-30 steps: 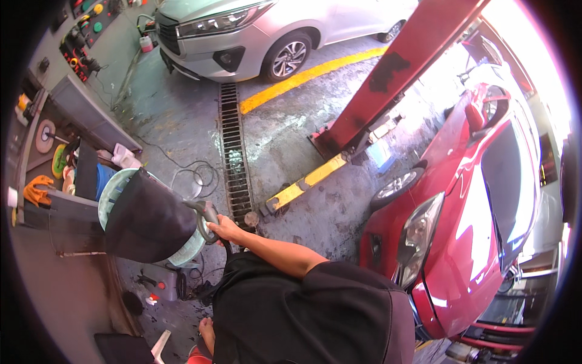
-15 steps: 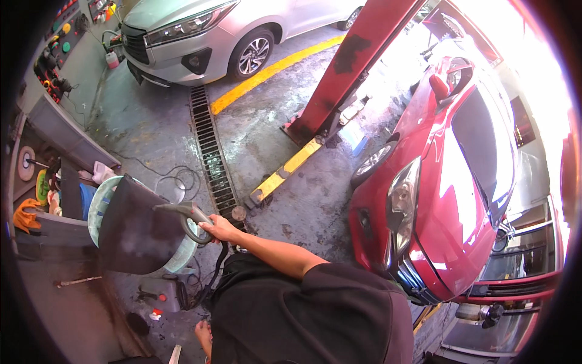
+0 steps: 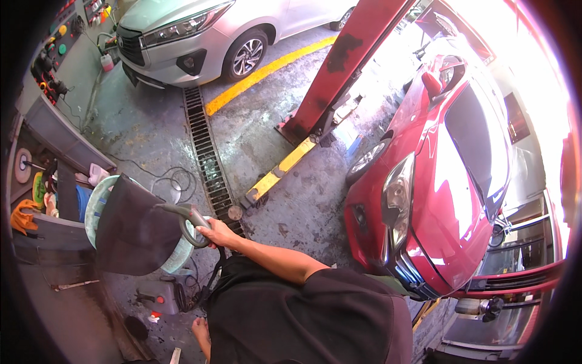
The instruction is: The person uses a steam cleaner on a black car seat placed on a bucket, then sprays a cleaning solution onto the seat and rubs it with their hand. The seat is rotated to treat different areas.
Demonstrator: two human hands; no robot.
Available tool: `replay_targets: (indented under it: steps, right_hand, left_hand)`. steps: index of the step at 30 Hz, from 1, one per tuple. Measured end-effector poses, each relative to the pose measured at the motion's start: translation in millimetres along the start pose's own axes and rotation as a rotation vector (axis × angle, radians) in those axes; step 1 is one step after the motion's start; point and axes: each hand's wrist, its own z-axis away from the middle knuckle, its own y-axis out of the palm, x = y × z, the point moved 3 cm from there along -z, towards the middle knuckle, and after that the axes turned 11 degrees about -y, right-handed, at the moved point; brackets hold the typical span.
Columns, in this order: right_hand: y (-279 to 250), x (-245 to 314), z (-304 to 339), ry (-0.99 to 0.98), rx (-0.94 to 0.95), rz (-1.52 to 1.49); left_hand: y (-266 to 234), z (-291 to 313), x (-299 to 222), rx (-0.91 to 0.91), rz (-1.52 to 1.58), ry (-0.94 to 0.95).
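My right hand [image 3: 216, 233] is closed around the handle of a grey steam gun [image 3: 182, 210] with a looped guard. Its nozzle points left, over a flat dark mat [image 3: 130, 230] propped on a pale green plastic chair [image 3: 93, 215]. A faint haze hangs over the mat. From the gun a black hose [image 3: 216, 270] runs down toward a grey steam cleaner [image 3: 162, 298] with a red knob on the floor. My left hand [image 3: 199, 329] hangs low beside my black shirt; it seems to hold nothing, its fingers loosely apart.
A metal floor drain [image 3: 206, 148] runs away from me. Ahead stand a silver car [image 3: 188, 45] and a red lift post [image 3: 339, 73] with a yellow arm [image 3: 282, 170]. To the right is a red car [image 3: 424, 200]. A loose cable [image 3: 176, 176] lies beyond the chair; an open cabinet [image 3: 57, 221] stands left.
The view has shifted slightly, so the cars and drain sit a little further left. The steam gun has moved little against the mat, and my right hand keeps hold of it.
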Motion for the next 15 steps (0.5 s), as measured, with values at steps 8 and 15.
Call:
replay_targets:
  steps: [8, 15]
  right_hand:
    - [12, -15, -16, -0.001, -0.014, 0.071]
    - [18, 1, -10, -0.051, -0.014, 0.051]
  left_hand:
    - [42, -19, -82, -0.027, 0.153, 0.342]
    - [80, 82, -245, -0.166, -0.109, 0.697]
